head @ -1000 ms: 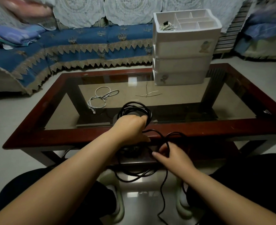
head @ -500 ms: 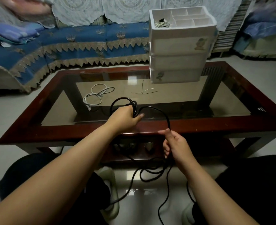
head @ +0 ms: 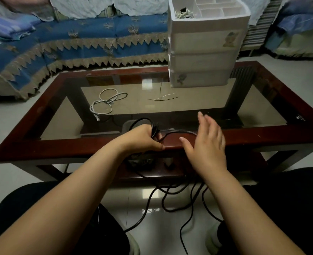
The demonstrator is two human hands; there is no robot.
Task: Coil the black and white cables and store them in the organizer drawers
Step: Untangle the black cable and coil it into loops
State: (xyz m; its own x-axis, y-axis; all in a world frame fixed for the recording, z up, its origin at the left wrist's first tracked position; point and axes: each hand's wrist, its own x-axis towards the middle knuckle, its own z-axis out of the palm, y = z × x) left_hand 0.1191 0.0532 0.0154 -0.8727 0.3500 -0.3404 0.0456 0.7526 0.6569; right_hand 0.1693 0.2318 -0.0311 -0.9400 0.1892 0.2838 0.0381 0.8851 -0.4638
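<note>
My left hand [head: 142, 138] grips a bunch of black cable [head: 153, 128] loops at the table's front edge. The rest of that cable trails down to the floor between my knees in loose tangles. My right hand [head: 206, 144] hovers just right of the loops, fingers spread, with one strand passing under the palm; it holds nothing. A white cable [head: 105, 103] lies loosely coiled on the glass to the left. The white organizer [head: 205, 57] with three drawers stands at the table's far side, its top tray holding small ties.
The coffee table [head: 262, 137] has a dark red wooden frame and a glass top. A few thin wire ties [head: 163, 97] lie on the glass before the organizer. A blue-covered sofa [head: 78, 41] runs along the back. My knees flank the tiled floor below.
My right hand let go of the black strand, opened and rose toward the loops. My left hand kept its grip on the coil.
</note>
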